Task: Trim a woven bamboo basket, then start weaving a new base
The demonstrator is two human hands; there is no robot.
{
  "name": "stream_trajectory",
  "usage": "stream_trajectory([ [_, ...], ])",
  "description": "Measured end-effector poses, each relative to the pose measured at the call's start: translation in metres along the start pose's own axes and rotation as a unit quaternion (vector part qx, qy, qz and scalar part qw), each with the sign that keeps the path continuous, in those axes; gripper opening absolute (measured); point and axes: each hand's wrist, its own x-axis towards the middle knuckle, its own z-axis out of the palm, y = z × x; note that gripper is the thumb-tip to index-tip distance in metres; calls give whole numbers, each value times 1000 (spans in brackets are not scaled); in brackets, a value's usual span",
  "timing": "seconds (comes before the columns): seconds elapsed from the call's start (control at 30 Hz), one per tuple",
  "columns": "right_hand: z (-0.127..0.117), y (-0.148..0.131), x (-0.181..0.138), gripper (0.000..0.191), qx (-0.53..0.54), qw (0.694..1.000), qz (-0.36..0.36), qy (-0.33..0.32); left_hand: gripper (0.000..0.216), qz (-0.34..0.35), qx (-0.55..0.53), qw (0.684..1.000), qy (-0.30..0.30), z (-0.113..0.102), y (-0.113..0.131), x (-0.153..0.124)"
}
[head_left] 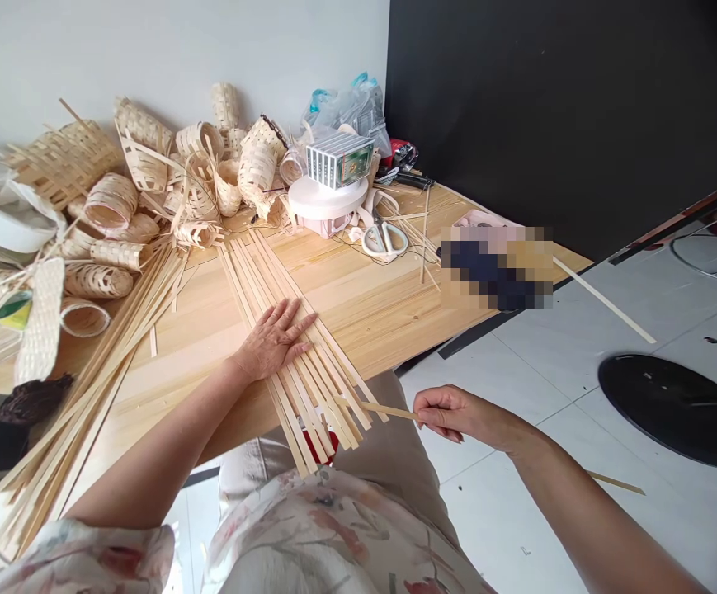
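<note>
Several pale bamboo strips (277,289) lie side by side on the wooden table, their near ends jutting past its edge over my lap. My left hand (275,340) rests flat across them, fingers spread. Off the table's edge, my right hand (445,411) pinches one bamboo strip (389,409), whose far end runs in among the near ends of the laid strips. Another stretch of strip (618,483) shows beyond my right forearm; I cannot tell if it is the same piece.
A bundle of long strips (104,371) lies at left. Woven baskets (110,200) are heaped along the wall. Scissors (384,238) lie beside a white round box (327,195) with a small carton (339,159) on it. A black round base (680,408) stands on the floor.
</note>
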Motion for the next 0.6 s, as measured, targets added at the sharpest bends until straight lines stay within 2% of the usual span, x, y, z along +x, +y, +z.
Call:
stream_trajectory([
  [0.2,-3,-5,4,36,-14,1000,4,-22,54,-4,-3,1000,-18,-2,0,1],
  [0.37,-7,-22,12,33,-70,996,11,-50,54,-9,2,1000,-19,-4,2,1],
  [0.5,-4,-43,2,25,-166,986,23,-9,53,-7,7,1000,-3,-1,2,0],
  [0.6,3,-60,-12,22,-265,963,27,33,53,-4,6,1000,2,0,1,0],
])
